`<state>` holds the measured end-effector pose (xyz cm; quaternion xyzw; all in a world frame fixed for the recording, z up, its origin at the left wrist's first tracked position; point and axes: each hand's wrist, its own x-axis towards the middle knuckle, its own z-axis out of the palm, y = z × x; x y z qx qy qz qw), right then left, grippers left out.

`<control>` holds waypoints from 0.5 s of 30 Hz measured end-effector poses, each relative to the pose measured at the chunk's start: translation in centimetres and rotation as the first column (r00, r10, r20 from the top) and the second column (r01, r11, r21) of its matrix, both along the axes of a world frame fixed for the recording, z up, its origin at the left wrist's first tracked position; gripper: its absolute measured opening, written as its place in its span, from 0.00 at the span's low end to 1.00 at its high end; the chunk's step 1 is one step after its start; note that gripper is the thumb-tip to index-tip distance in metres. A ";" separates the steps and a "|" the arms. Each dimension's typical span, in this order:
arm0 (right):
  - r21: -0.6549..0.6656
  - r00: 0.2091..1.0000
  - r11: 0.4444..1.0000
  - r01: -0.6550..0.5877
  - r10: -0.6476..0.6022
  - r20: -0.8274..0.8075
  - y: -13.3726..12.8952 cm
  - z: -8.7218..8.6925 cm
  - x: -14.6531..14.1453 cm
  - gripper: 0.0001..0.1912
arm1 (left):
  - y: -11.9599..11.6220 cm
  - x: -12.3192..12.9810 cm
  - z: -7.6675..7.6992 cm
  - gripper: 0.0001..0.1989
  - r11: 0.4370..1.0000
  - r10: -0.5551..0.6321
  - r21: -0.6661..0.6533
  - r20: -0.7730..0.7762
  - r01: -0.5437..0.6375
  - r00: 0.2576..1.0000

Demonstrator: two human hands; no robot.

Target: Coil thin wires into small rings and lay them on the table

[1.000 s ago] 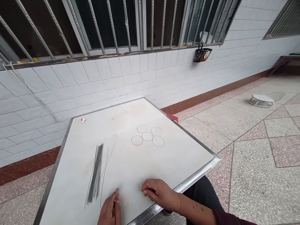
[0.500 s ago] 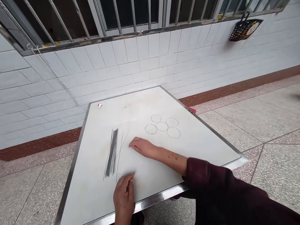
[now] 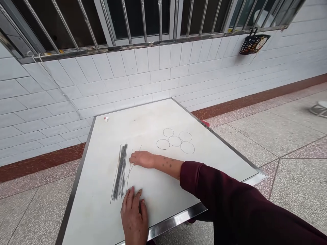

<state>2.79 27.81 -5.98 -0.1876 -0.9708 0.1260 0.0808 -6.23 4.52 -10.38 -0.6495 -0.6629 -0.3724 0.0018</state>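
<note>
A bundle of thin, dark, straight wires (image 3: 120, 175) lies lengthwise on the left part of the white table. Just right of it, two loose wires (image 3: 128, 175) cross each other. My right hand (image 3: 141, 159) is over the upper part of these loose wires, its bent fingers closed on one; the fingertips are partly hidden. Nearer the front edge, my left hand (image 3: 134, 216) rests palm down with fingers apart, its fingertips by the lower ends of the wires. Several wire rings (image 3: 174, 141) lie to the right, one in the middle with others around it.
The white table (image 3: 204, 177) has a metal rim and stands by a tiled wall (image 3: 143, 80). A small red-and-white object (image 3: 106, 119) sits at its far left corner. A patterned bag (image 3: 254, 44) hangs below the barred window. Part of a white stool-like object (image 3: 320, 109) shows at right.
My right hand has moved left onto the loose wires. My left hand has gone from pinched fingers to spread ones, lying flatter on the table. The view has shifted slightly.
</note>
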 end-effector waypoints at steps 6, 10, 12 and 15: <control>0.034 0.997 0.997 -0.071 0.071 0.020 0.4 0.3 0.0 0.05 | 0.1 0.3 0.1 0.16 0.998 0.050 -0.022 -0.027 -0.051 0.998; 0.026 0.998 0.998 -0.058 0.058 0.002 0.3 -0.2 0.3 0.05 | 0.2 0.3 0.0 0.18 0.997 0.062 -0.035 -0.062 -0.064 0.996; 0.008 0.999 0.999 -0.042 0.042 -0.018 0.3 -0.5 0.5 0.04 | 0.2 0.4 0.0 0.18 0.997 0.062 -0.040 -0.070 -0.065 0.996; -0.033 0.998 0.999 -0.004 0.002 -0.056 0.4 -1.1 0.9 0.07 | 0.0 0.7 0.4 0.17 0.998 0.052 -0.039 -0.050 -0.054 0.997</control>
